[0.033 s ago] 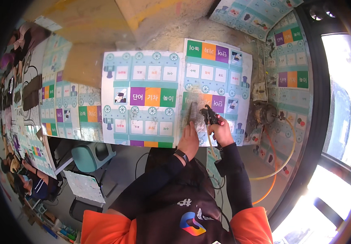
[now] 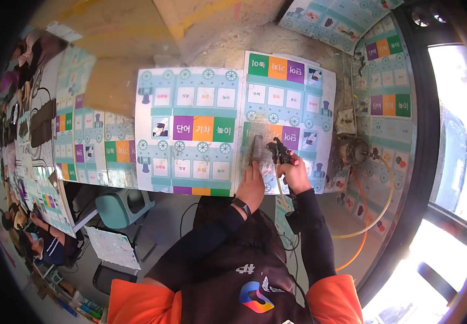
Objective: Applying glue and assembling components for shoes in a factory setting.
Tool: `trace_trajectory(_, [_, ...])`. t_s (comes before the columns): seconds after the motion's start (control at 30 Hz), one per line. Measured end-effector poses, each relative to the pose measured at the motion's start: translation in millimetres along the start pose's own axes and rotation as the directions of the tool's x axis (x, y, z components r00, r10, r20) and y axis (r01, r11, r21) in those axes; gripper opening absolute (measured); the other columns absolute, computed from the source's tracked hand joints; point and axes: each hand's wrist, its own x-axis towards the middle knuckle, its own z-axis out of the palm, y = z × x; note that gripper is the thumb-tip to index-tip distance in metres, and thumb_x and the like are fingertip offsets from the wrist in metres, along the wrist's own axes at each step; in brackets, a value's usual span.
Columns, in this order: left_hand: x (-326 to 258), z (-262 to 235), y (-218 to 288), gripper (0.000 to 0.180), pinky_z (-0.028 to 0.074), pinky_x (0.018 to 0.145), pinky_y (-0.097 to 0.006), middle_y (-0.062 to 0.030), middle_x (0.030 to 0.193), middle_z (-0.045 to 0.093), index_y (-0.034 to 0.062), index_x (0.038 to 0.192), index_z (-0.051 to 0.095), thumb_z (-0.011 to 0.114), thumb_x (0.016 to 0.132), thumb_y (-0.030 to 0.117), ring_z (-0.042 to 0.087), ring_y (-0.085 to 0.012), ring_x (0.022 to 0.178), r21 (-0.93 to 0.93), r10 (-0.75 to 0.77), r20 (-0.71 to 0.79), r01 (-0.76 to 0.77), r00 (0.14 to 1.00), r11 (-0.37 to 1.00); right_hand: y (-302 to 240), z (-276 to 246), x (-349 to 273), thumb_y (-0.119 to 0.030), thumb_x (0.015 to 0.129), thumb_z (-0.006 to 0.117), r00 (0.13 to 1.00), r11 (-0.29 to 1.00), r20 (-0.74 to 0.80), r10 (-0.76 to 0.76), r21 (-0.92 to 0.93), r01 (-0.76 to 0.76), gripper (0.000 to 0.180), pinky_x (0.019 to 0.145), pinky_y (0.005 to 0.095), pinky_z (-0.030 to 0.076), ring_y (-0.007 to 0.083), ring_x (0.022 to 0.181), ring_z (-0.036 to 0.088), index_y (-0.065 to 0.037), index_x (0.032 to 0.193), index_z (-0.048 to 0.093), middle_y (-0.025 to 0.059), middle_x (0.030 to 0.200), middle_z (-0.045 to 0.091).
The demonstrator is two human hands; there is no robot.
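Observation:
My left hand [image 2: 250,185] is closed on the near end of a narrow grey ribbed strip [image 2: 257,147], which points away from me just above the printed sheet [image 2: 284,102]. What exactly the strip is, I cannot make out. My right hand [image 2: 297,176] grips a black spray gun [image 2: 280,151], its nozzle end turned toward the strip. A small gap separates gun and strip. From the gun a pale hose [image 2: 279,186] runs down over the table's near edge. Greyish residue covers the sheet around the strip.
A second printed sheet [image 2: 190,108] lies to the left. At the right stands a metal pot [image 2: 354,150] with a yellowish hose [image 2: 391,178] and an orange hose [image 2: 364,210]. Cardboard [image 2: 212,21] rises behind. A teal stool [image 2: 115,209] and a seated person [image 2: 44,243] are at left.

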Motion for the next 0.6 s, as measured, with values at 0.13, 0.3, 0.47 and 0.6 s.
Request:
trace_trajectory(0.13, [11, 2, -16, 0.027, 0.049, 0.090, -0.043, -0.0199, 0.116, 0.058, -0.0069, 0.108, 0.062, 0.055, 0.086, 0.005, 0.056, -0.0348, 0.105, -0.223, -0.041, -0.105, 0.016, 0.994, 0.975, 0, 0, -3, 0.001, 0.073, 0.054, 0.999, 0.999, -0.014, -0.031, 0.037, 0.031, 0.014, 0.057, 0.0305, 0.045, 0.0160, 0.060, 0.056, 0.002, 0.086, 0.058, 0.0059, 0.071, 0.059])
trace_trajectory(0.3, [26, 2, -38, 0.019, 0.049, 0.084, -0.046, -0.0184, 0.099, 0.058, 0.0001, 0.097, 0.058, 0.068, 0.082, 0.008, 0.057, -0.0387, 0.096, -0.494, -0.254, -0.129, 0.160, 0.959, 0.855, 18, -15, -20, 0.001, 0.074, 0.054, 0.997, 0.998, 0.059, 0.040, 0.045, -0.042, 0.025, 0.053, 0.0281, 0.047, 0.0151, 0.066, 0.060, 0.001, 0.098, 0.060, 0.0055, 0.079, 0.066])
trace_trajectory(0.47, [36, 7, -40, 0.035, 0.049, 0.082, -0.046, -0.0165, 0.096, 0.061, 0.0015, 0.099, 0.060, 0.081, 0.077, 0.019, 0.060, -0.0376, 0.094, -0.500, -0.451, -0.100, 0.347, 0.887, 0.793, 56, -51, -24, 0.006, 0.077, 0.051, 0.978, 0.982, -0.148, -0.150, -0.134, 0.131, 0.041, 0.057, 0.0310, 0.051, 0.0166, 0.072, 0.063, 0.000, 0.117, 0.057, 0.0093, 0.092, 0.070])
trace_trajectory(0.6, [47, 27, -37, 0.037, 0.052, 0.082, -0.045, -0.0175, 0.092, 0.068, -0.0001, 0.099, 0.065, 0.082, 0.075, 0.022, 0.065, -0.0370, 0.091, -0.456, -0.536, -0.031, 0.465, 0.844, 0.759, 112, -82, -3, 0.006, 0.077, 0.055, 0.784, 0.657, -0.321, -0.531, -0.741, 0.141, 0.046, 0.089, 0.0489, 0.050, 0.0440, 0.104, 0.057, 0.000, 0.123, 0.052, 0.0216, 0.106, 0.061])
